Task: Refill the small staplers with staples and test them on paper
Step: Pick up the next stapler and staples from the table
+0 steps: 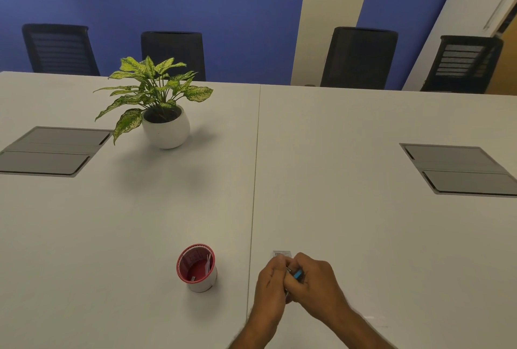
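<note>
Blue stapler (298, 274) is being gripped by both hands, left hand (272, 281) and right hand (319, 283), together at lower centre of the frame, apparently in loading; seating staples comes next.

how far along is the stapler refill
Nothing visibly finished yet. In hand: the left hand and right hand both grip a small blue stapler above the table, seemingly loading it. A small box, perhaps staples, lies just beyond them. Left: no stapled paper shows, so testing is pending. The red cup holds small items I cannot identify.
</note>
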Demonstrator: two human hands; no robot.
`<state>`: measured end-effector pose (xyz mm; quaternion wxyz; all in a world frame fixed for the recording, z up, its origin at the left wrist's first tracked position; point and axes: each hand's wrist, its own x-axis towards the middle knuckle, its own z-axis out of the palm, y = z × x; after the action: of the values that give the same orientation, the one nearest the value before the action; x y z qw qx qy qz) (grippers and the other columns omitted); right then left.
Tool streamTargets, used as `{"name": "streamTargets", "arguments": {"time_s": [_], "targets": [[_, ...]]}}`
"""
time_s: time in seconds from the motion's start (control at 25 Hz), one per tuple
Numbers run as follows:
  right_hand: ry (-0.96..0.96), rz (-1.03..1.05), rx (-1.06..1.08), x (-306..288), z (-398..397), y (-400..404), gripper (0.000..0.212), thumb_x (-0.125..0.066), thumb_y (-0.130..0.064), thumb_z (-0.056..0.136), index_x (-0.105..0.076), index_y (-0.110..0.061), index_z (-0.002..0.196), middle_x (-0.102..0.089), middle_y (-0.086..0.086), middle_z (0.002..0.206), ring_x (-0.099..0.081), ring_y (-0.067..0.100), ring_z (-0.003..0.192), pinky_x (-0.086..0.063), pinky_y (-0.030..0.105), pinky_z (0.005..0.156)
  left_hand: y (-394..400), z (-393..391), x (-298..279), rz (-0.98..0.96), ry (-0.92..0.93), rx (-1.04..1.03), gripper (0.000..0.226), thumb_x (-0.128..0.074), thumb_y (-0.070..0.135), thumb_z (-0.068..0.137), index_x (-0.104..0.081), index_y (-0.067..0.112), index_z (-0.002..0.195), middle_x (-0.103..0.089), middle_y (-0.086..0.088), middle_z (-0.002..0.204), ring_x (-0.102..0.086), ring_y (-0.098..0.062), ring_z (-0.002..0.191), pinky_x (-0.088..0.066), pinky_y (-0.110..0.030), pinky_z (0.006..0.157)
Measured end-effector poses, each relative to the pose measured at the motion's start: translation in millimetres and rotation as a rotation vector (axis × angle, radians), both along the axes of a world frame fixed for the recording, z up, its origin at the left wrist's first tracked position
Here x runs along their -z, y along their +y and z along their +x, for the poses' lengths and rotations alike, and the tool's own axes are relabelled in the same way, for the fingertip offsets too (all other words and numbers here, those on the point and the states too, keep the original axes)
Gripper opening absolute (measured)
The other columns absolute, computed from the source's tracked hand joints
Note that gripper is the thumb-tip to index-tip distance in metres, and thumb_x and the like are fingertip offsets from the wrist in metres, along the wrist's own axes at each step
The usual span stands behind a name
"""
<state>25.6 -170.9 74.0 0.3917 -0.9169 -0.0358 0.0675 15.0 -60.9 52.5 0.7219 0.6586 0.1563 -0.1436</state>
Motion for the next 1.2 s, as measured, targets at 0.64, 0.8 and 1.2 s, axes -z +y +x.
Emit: {"name": "streamTargets", "arguments": {"time_s": [0.64, 0.8, 1.2], "targets": [[0.249, 0.472, 0.08, -5, -11, -9, 0.016, -0.067, -0.014, 0.091, -0.079, -0.025, 0.094, -0.079, 0.003, 0.086, -0.074, 0.019, 0.076, -0.061, 0.03, 0.07, 13, -3, 0, -0.032, 0.065, 0.197, 0.054, -0.051, 0.062, 0.091, -0.049, 0.036, 0.138, -0.066, 0.001, 0.126, -0.069, -0.017, 0.107, -0.063, -0.037, 0.083], [0.217, 0.377, 0.048, -1, -12, -5, 0.017, -0.07, -0.011, 0.088, -0.081, -0.024, 0.083, -0.079, -0.003, 0.082, -0.074, 0.011, 0.077, -0.059, 0.025, 0.072, 11, -6, 1, 0.072, 0.016, 0.186, 0.059, -0.066, 0.049, 0.086, -0.047, 0.038, 0.141, -0.064, 0.009, 0.123, -0.067, -0.011, 0.107, -0.063, -0.03, 0.076], [0.186, 0.334, 0.037, 2, -10, -2, 0.024, -0.07, -0.003, 0.083, -0.081, -0.024, 0.082, -0.08, -0.004, 0.081, -0.076, 0.013, 0.078, -0.063, 0.033, 0.077, 12, -8, 3, 0.042, -0.01, 0.139, 0.034, -0.055, 0.04, 0.097, -0.055, 0.041, 0.131, -0.065, 0.004, 0.125, -0.067, -0.012, 0.108, -0.063, -0.038, 0.079]]}}
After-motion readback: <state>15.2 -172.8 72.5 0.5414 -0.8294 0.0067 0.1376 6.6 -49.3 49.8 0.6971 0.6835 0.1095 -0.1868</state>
